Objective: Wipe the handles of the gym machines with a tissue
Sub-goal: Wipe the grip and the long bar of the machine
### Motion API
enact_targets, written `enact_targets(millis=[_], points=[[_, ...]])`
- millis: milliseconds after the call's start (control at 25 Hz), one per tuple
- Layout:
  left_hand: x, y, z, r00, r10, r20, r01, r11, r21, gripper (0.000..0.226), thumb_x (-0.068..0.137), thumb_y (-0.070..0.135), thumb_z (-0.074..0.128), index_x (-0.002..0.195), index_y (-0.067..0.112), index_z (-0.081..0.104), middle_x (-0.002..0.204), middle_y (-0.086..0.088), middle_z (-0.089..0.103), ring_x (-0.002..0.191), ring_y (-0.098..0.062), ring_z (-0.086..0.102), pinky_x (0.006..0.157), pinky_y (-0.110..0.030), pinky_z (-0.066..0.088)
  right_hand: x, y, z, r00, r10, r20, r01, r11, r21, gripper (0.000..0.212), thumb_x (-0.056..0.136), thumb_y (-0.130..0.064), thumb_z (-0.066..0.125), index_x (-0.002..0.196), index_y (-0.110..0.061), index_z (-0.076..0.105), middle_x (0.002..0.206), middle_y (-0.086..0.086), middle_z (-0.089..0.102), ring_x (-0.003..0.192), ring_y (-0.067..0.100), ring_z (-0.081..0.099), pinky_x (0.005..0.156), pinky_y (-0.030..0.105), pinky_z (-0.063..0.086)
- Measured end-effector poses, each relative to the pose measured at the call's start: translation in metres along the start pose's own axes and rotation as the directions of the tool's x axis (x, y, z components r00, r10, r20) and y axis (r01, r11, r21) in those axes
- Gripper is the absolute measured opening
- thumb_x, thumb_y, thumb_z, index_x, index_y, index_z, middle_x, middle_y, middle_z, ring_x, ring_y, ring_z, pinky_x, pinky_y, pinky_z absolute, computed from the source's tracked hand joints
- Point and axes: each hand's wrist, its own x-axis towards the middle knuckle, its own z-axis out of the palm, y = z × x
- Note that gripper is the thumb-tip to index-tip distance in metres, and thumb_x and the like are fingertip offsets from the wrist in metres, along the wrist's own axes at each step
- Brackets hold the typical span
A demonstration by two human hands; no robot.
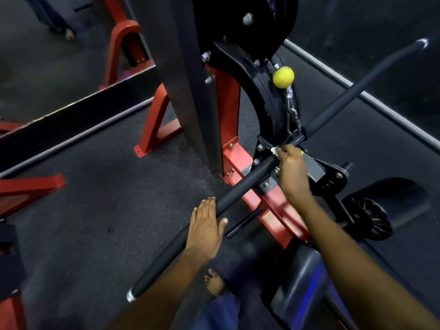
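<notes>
Pinching white tissue [275, 150] against black cable bar [247, 179] near its centre clip: right hand [291, 173]. Left hand [206, 225] lies flat, fingers straight, on bar's nearer grip. Yellow ball stop [283, 76] above bar. No legible writing.

Dim, wide-angle warp, blurred edges

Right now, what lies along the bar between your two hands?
In the head view, only bare black bar runs from the left hand to the right hand holding the tissue.
</notes>
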Motion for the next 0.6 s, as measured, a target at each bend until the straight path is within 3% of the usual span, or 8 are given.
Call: enact_targets(millis=[160,200,240,280,360,400,480,600], points=[[0.0,-0.001,0.0,1.0,-0.01,0.01,0.01,1.0,-0.014,0.063,0.103,0.04,0.03,0.154,0.012,0.005,0.16,-0.002,0.013,0.148,-0.015,0.005,0.118,-0.028,-0.006,-0.09,-0.034,0.042,0.985,-0.102,0.141,0.061,0.962,0.265,0.024,0.092,-0.007,0.046,0.109,-0.005,0.062,0.101,0.014,0.055,0.089,0.024,0.052,0.084,0.033,0.043],[0.0,-0.002,-0.001,1.0,-0.007,0.009,0.007,1.0,-0.02,0.062,0.103,0.039,0.031,0.154,0.012,0.006,0.16,-0.002,0.014,0.148,-0.015,0.006,0.118,-0.028,-0.005,-0.093,-0.03,0.04,0.997,-0.054,0.053,0.037,0.957,0.289,0.024,0.091,-0.003,0.048,0.109,-0.003,0.065,0.099,0.012,0.057,0.087,0.021,0.055,0.081,0.024,0.043],[0.0,-0.002,-0.001,1.0,-0.004,0.004,0.005,1.0,-0.026,0.062,0.103,0.038,0.032,0.154,0.012,0.006,0.16,-0.002,0.015,0.148,-0.014,0.007,0.118,-0.028,-0.005,-0.082,-0.03,0.031,0.987,0.151,-0.062,-0.121,0.933,0.339,0.022,0.091,-0.001,0.05,0.105,-0.002,0.067,0.096,0.01,0.059,0.083,0.019,0.058,0.075,0.015,0.043],[0.0,-0.002,-0.001,1.0,0.0,-0.003,0.0,1.0,-0.029,0.062,0.103,0.038,0.033,0.154,0.012,0.006,0.16,-0.002,0.016,0.148,-0.015,0.007,0.118,-0.029,-0.005,-0.06,-0.021,0.026,0.889,0.436,-0.139,-0.34,0.833,0.437,0.018,0.09,0.001,0.051,0.098,-0.002,0.067,0.091,0.008,0.06,0.076,0.017,0.06,0.064,0.012,0.043],[0.0,-0.002,-0.001,1.0,0.009,-0.01,-0.009,0.999,-0.032,0.062,0.103,0.037,0.033,0.154,0.012,0.007,0.16,-0.003,0.016,0.148,-0.016,0.008,0.118,-0.029,-0.004,-0.006,0.002,0.013,0.595,0.799,0.087,-0.619,0.386,0.684,0.015,0.089,0.005,0.05,0.08,-0.001,0.061,0.078,0.004,0.059,0.054,0.011,0.055,0.05,0.012,0.044],[0.0,-0.002,-0.001,1.0,0.01,-0.011,-0.011,0.999,-0.033,0.062,0.104,0.036,0.033,0.154,0.011,0.007,0.16,-0.003,0.016,0.148,-0.016,0.008,0.118,-0.029,-0.004,0.014,0.014,0.014,0.56,0.8,0.216,-0.612,0.224,0.758,0.015,0.087,0.007,0.05,0.078,-0.001,0.06,0.076,0.001,0.059,0.051,0.01,0.05,0.05,0.014,0.045],[-0.002,-0.002,0.0,1.0,0.005,-0.017,-0.006,0.999,-0.035,0.061,0.104,0.036,0.034,0.154,0.011,0.008,0.159,-0.004,0.017,0.148,-0.017,0.009,0.118,-0.03,-0.004,0.017,0.01,0.025,0.553,0.743,0.378,-0.646,0.095,0.758,0.025,0.084,0.009,0.046,0.071,-0.009,0.057,0.064,-0.006,0.056,0.05,0.011,0.043,0.042,0.015,0.041],[-0.003,-0.001,0.0,1.0,0.001,-0.029,-0.002,0.999,-0.039,0.061,0.103,0.035,0.035,0.153,0.011,0.01,0.159,-0.005,0.019,0.148,-0.018,0.01,0.119,-0.03,-0.002,-0.039,-0.018,0.036,0.638,0.522,0.567,-0.718,0.137,0.682,0.037,0.089,0.016,0.037,0.065,-0.01,0.046,0.043,-0.005,0.051,0.038,0.005,0.05,0.046,0.017,0.047]])
